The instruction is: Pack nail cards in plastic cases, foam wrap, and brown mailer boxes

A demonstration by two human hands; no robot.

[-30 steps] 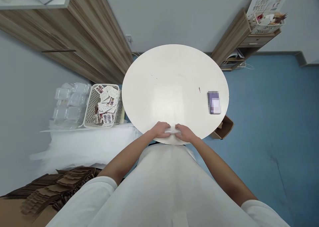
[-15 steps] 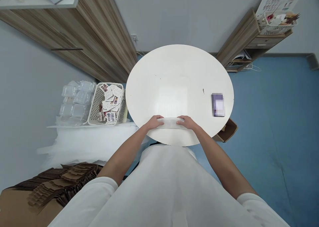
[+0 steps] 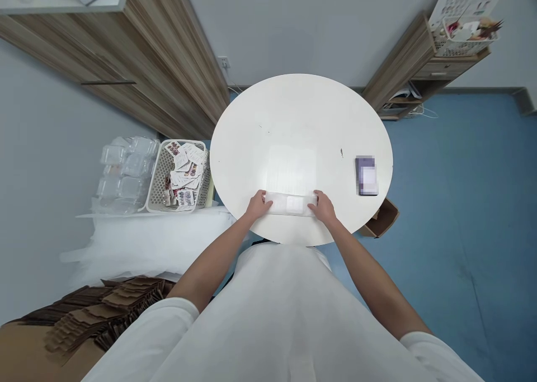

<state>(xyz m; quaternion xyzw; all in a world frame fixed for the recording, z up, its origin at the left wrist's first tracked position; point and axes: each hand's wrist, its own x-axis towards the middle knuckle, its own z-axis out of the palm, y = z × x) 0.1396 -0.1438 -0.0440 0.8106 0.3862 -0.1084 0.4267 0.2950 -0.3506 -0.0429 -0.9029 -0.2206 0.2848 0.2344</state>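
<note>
A long, flat strip of white translucent wrapping, perhaps foam sheet [image 3: 277, 204], lies folded on the near part of the round white table [image 3: 302, 108]. A paler rectangular shape shows in its right half; what is inside cannot be made out. My left hand [image 3: 257, 204] grips the strip's left end, thumb on the near side and fingers at the far edge. At the right end, my right hand [image 3: 324, 206] holds it the same way. A dark purple box-like item [image 3: 366, 175], blurred, rests near the table's right edge.
Left of the table stands a white basket [image 3: 155, 197] of printed cards. Beside it are stacked clear plastic boxes [image 3: 130, 169], with white foam sheets [image 3: 159, 239] and folded brown cardboard [image 3: 113, 309] nearer me. An open carton [image 3: 382, 220] sits below the table's right edge.
The strip now lies flatter and slightly farther from me, with the pale rectangle showing. My hands have shifted outward to its ends, the right one more.
</note>
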